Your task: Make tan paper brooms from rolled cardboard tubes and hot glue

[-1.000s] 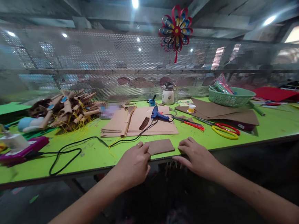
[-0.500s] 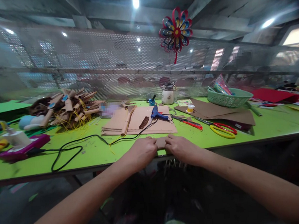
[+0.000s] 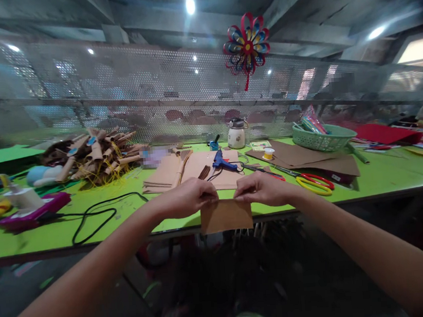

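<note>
A small piece of brown kraft paper [image 3: 226, 217] hangs over the near table edge, pinched along its top by both hands. My left hand [image 3: 190, 197] is closed on its upper left corner, and my right hand [image 3: 263, 188] grips the upper right. Just beyond the hands lies a stack of brown paper sheets [image 3: 161, 174]. On the stack rest a blue glue gun [image 3: 223, 162], a rolled paper tube [image 3: 183, 164] and a small folded brown piece [image 3: 204, 172], partly covered by my left hand.
Scissors with red and yellow handles [image 3: 314, 183] lie to the right. Behind them are dark brown sheets [image 3: 307, 160] and a green basket [image 3: 323, 139]. A pile of paper rolls [image 3: 97, 155], a purple power strip [image 3: 36, 211] and a black cord [image 3: 91, 214] occupy the left. A white jar [image 3: 236, 136] stands behind.
Both hands have risen from the table edge and moved slightly apart. The brown paper, mostly hidden between them before, now hangs down below the fingers with its face showing.
</note>
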`<state>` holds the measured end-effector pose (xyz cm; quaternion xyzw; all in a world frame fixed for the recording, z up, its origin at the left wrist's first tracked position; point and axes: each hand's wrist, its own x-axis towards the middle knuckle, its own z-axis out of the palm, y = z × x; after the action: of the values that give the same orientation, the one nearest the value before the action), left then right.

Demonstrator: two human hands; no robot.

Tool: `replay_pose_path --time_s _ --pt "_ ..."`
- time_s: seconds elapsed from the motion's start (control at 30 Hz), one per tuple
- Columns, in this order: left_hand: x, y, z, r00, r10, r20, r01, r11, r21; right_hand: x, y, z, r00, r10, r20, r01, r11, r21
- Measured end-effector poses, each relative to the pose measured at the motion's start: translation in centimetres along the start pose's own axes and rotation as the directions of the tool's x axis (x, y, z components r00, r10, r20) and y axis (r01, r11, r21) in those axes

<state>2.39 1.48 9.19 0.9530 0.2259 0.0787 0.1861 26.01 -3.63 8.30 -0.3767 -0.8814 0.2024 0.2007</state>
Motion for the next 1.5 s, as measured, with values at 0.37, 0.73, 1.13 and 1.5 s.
replay_pose_path --time_s 0.37,0.73,1.13,1.5 --pt "2.9 -5.4 5.7 0.997 0.006 -0.077 -0.001 0.998 0.060 1.5 5.6 4.2 0.998 0.057 -0.010 -0.057 0.996 -0.068" --pt "3.5 -3.7 6.2 0.987 0.075 -0.146 -0.055 0.989 0.137 3.0 3.2 4.1 0.990 0.100 0.104 -0.039 0.879 -0.475" --pt "3.3 -3.4 5.5 0.997 0.034 -0.071 -0.022 0.986 0.163 2.6 3.5 4.0 0.987 0.053 0.151 0.029 0.869 -0.494" --pt "2.6 -4.8 5.5 0.992 0.083 -0.096 -0.052 0.955 0.292 2.3 3.9 3.9 0.987 0.066 0.149 0.010 0.888 -0.459"
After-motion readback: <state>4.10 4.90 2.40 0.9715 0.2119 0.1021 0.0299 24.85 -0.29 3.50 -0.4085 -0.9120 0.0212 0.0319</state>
